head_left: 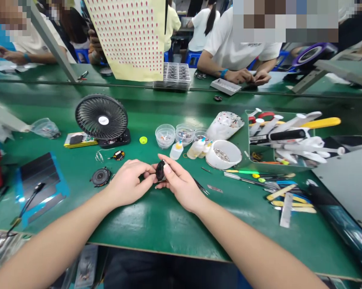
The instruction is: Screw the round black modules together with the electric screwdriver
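Above the green bench, my right hand [179,180] grips a small, dark, rounded part [160,170] between thumb and fingers, tilted on its edge. My left hand [133,180] is closed, its thumb and forefinger pinching at the near left side of that same part. Fingers cover much of the part, so its exact kind is unclear. Left of my left hand lies a round black disc-shaped piece [100,176], with a smaller black and gold piece [118,155] beyond it. Tweezers [201,186] lie partly behind my right hand.
A black fan [101,117] stands back left. Clear cups [165,135], dropper bottles [176,149] and a white bowl [223,154] stand ahead. On the right are a tool bin [261,157] and scattered hand tools [286,209]. A co-worker's hands [250,77] work across the bench.
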The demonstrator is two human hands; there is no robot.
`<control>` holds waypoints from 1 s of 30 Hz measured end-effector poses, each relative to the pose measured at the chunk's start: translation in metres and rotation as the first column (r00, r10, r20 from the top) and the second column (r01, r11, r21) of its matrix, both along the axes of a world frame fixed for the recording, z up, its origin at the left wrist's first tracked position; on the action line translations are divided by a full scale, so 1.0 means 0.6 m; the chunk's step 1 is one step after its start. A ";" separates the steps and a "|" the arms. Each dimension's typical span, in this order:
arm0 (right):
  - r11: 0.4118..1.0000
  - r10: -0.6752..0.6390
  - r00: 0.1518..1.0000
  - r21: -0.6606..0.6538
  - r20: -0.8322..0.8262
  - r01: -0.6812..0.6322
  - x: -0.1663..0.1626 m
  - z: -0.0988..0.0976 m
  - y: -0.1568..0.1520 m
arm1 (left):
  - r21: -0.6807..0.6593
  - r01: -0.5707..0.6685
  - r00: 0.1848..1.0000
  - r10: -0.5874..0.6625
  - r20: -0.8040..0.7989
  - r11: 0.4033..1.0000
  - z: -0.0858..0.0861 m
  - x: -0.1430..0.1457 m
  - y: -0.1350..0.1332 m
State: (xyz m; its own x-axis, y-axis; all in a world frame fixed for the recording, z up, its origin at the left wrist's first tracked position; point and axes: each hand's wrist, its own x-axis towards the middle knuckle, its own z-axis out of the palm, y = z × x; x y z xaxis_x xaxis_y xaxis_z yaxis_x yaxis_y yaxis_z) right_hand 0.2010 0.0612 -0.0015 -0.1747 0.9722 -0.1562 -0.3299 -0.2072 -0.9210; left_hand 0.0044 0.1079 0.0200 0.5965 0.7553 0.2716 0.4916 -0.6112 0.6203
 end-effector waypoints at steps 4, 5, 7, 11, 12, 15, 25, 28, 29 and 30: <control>0.997 0.011 0.999 0.077 0.040 -0.014 -0.003 0.001 -0.002 | -0.114 -0.012 0.999 0.016 0.030 0.993 0.005 0.005 -0.003; 0.995 0.011 0.999 0.096 0.037 -0.015 -0.003 0.001 -0.002 | -0.135 -0.021 0.999 0.025 0.034 0.991 0.007 0.005 -0.003; 0.992 0.020 1.000 0.125 0.016 -0.022 -0.005 0.002 -0.003 | -0.172 -0.044 0.998 0.051 0.033 0.984 0.008 0.006 -0.003; 0.985 0.048 0.999 0.166 0.019 -0.051 -0.007 0.000 -0.004 | -0.196 -0.086 0.996 0.085 -0.013 0.977 0.008 0.007 -0.003; 0.983 0.053 0.998 0.175 0.035 -0.058 -0.008 0.000 -0.005 | -0.191 -0.080 0.997 0.076 -0.028 0.978 0.008 0.007 -0.003; 0.976 0.052 0.995 0.206 0.087 -0.069 -0.009 -0.002 -0.010 | -0.158 -0.041 0.997 0.030 -0.075 0.987 0.005 0.006 -0.002; 0.985 0.014 0.998 0.171 0.063 -0.025 -0.003 -0.005 -0.002 | -0.006 -0.069 0.993 0.068 -0.095 0.998 -0.001 0.000 0.004; 0.990 0.037 0.999 0.133 -0.009 -0.035 -0.002 -0.003 0.001 | -0.021 -0.050 0.998 0.049 -0.036 0.999 0.001 0.000 0.004; 0.992 0.043 0.999 0.124 -0.030 -0.039 -0.003 -0.001 0.001 | -0.029 -0.038 0.999 0.037 -0.030 0.999 0.002 0.001 0.003; 0.992 0.049 0.998 0.115 -0.048 -0.043 -0.004 0.000 0.001 | -0.036 -0.027 0.999 0.025 -0.031 0.999 0.002 0.001 0.002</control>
